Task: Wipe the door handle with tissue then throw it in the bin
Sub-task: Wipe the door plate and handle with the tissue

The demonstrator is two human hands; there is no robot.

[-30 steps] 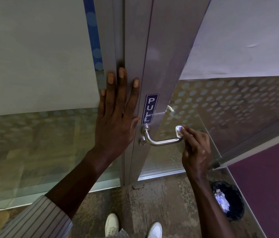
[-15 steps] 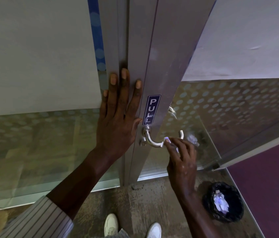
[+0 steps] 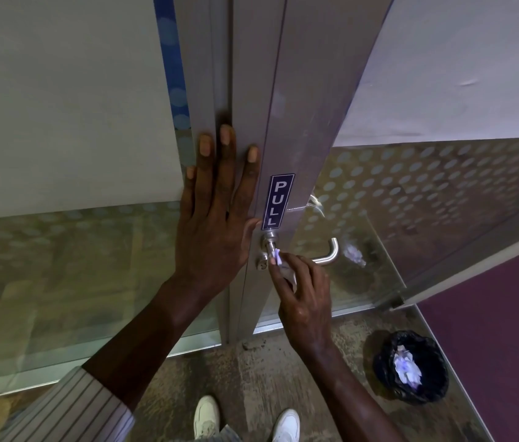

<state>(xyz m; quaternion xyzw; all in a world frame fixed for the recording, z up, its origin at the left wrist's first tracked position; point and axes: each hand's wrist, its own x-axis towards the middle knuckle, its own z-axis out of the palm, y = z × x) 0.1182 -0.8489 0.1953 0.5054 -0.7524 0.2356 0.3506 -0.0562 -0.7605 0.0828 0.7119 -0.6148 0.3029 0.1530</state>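
Right hand (image 3: 304, 282) pinches soft, flimsy tissue (image 3: 278, 260) against rigid, slick metal handle (image 3: 326, 257); left hand (image 3: 216, 224) lies flat, open, on door (image 3: 299, 106).

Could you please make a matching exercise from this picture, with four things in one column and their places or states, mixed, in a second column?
Things:
1. left hand
2. tissue
3. bin
4. PULL sign

Places or states:
A. on the floor, lined with a black bag
B. pressed flat on the door frame
C. stuck just above the door handle
D. pinched in the right hand, at the handle's base

Pairs: 1-B, 2-D, 3-A, 4-C
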